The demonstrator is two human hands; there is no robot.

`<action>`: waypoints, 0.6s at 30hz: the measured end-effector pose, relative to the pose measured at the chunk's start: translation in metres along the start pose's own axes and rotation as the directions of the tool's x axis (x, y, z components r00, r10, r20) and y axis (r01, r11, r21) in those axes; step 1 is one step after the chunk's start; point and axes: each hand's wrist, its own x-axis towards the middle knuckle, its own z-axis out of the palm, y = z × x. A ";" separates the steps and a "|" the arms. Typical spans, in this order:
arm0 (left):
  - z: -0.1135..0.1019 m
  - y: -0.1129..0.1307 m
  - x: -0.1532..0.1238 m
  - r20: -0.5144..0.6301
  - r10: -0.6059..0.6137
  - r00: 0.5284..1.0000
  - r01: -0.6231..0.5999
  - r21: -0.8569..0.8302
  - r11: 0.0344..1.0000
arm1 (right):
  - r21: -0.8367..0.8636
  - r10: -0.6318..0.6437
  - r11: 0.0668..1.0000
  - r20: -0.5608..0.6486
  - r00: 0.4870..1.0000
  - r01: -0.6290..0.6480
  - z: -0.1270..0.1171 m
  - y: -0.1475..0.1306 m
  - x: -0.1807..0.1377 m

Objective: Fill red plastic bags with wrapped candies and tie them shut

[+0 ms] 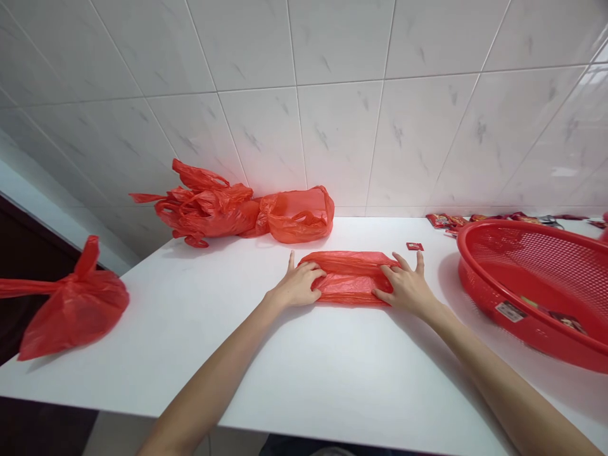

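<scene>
At a white table (190,342) set against a tiled wall (339,44), you reach forward with both bare arms, a flattened red plastic bag (351,284) stretched crosswise between your hands. Your left hand (298,285) is on the bag's left end, palm down, thumb and fingers parted on the red film, the little finger raised clear. Your right hand (405,284) mirrors it at the right end, thumb at the near corner, forefinger farther up the edge, outer fingers fanned out and lifted. Whether either set of fingertips pinches the film, you cannot tell from this angle. The bag lies on the tabletop, its long folds running from one hand to the other. Just beyond your right fingers lies a small red packet (415,246); farther right stands a large red basket (481,310) with a few packets in its bottom, and more wrapped packets (444,221) line the wall behind it. Beyond your left hand, a heap of red bags (209,209) sits beside a rounded red bag (301,215), while a knotted red bag (78,310) rests at the table's far left, well apart from your hands.
</scene>
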 end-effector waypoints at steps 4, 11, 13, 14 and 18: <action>-0.006 0.001 -0.006 0.066 -0.030 0.997 0.030 -0.010 0.999 | 0.014 0.024 1.000 0.030 0.999 -0.024 -0.006 0.001 -0.002; -0.005 0.014 -0.005 -0.110 0.153 0.982 -0.162 -0.072 0.984 | 0.088 -0.157 0.982 -0.135 0.978 0.169 -0.016 -0.009 -0.003; -0.001 0.014 0.001 -0.132 0.171 0.976 -0.177 -0.039 0.983 | 0.085 -0.165 0.980 -0.135 0.977 0.178 -0.013 -0.012 -0.001; 0.002 0.013 0.004 -0.130 0.163 0.978 -0.167 -0.018 0.986 | 0.083 -0.155 0.983 -0.120 0.981 0.166 -0.010 -0.013 -0.001; 0.012 0.008 0.011 -0.119 0.071 0.990 -0.067 0.032 0.997 | 0.045 -0.083 0.995 -0.060 0.995 0.086 0.002 -0.011 0.002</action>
